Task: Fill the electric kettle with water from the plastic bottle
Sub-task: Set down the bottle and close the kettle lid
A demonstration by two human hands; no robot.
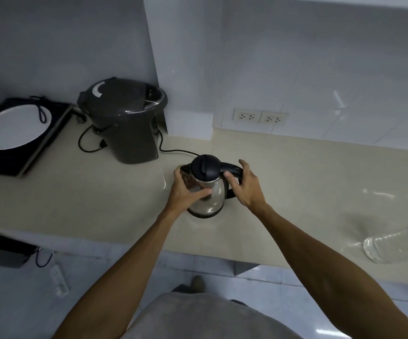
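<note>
**Both my hands on the kettle, bottle off to the right**

Looking down from my head camera, the electric kettle (206,189) stands upright on the beige bench (100,196), near its middle, with its black lid (204,170) shut. My left hand (185,189) is wrapped against the steel body on the spout side, thumb laid across the front of the metal, fingers curled round the far side. My right hand (247,187) is at the black handle (232,170): thumb pressing on the top of it, fingers reaching round the outer curve, loosely closed rather than a tight fist.

The plastic bottle (393,245) lies on its side well apart from the kettle, near the bench's front edge at the far right, blurred and partly cut off by the frame.

Behind the kettle to the left sits a dark grey pot-shaped appliance (127,121), its black cord (173,150) trailing toward the kettle. Further left, a white plate (12,128) rests on a black cooktop (14,162). Two wall sockets (260,117) sit just above the bench.
</note>
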